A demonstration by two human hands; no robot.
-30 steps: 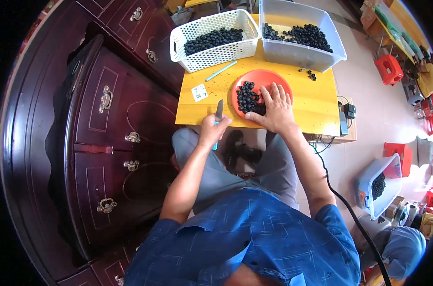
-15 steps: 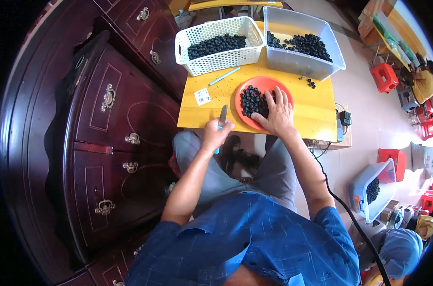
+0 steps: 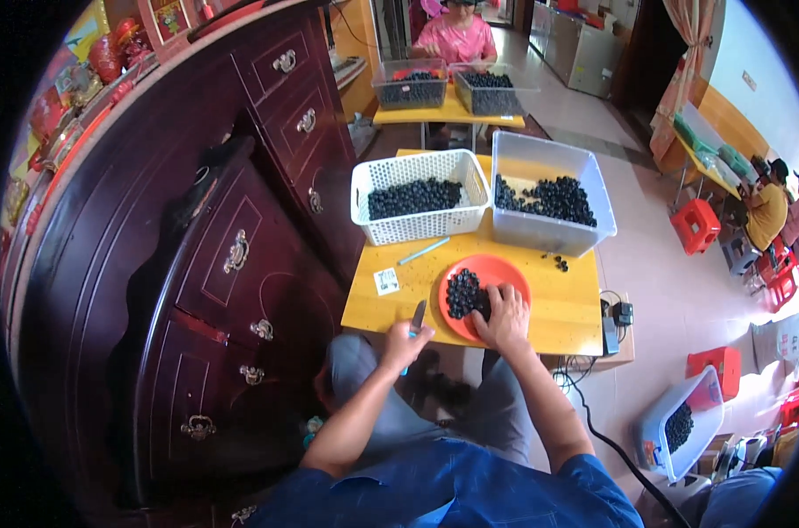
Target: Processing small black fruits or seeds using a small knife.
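Note:
My left hand (image 3: 402,345) is closed around the blue handle of a knife (image 3: 419,315), its blade pointing up and away at the table's near edge. My right hand (image 3: 507,321) rests over the right part of an orange-red plate (image 3: 520,280), thumb apart from the bent fingers. Small round black pieces (image 3: 463,292) are heaped on the plate, and the fingers touch those on the right. Whatever lies under the palm is hidden. The plate sits on a yellow wooden table (image 3: 558,308).
Behind the plate stand a white perforated basket (image 3: 382,232) and a clear plastic bin (image 3: 549,231), both holding black pieces. A light-blue stick (image 3: 424,251) and a white card (image 3: 386,282) lie left. Dark cabinets (image 3: 232,352) line the left side. A person in pink (image 3: 456,37) sits opposite.
My view has tilted up, bringing the far table and the person in pink into sight. The right hand's fingers have bent down onto the pieces. My left hand still holds the knife.

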